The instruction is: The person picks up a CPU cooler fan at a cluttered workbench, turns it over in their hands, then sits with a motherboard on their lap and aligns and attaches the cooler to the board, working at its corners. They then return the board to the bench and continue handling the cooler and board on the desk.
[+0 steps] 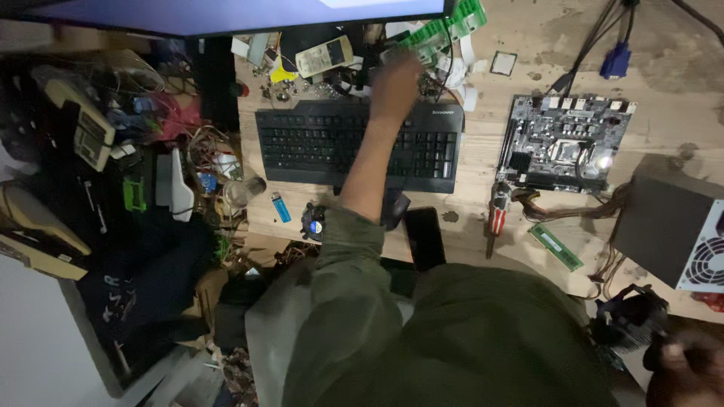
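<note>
My left hand [396, 81] reaches forward over the black keyboard [302, 143] into the clutter behind it. It is blurred and lies next to several green memory sticks [441, 30]; whether it holds anything is unclear. The olive sleeve [348, 249] of that arm crosses the desk's front edge. My right hand [686, 369] is low at the bottom right corner, right beside a black cooler fan [630, 316]. It is dark, and its fingers cannot be made out.
A bare motherboard [566, 139] lies right of the keyboard, wired to a grey power supply [671, 226]. Near the front edge are a red-handled screwdriver [495, 218], a green memory stick [556, 246], a black phone [424, 237] and a blue lighter [280, 206]. Tangled wires and parts fill the left side.
</note>
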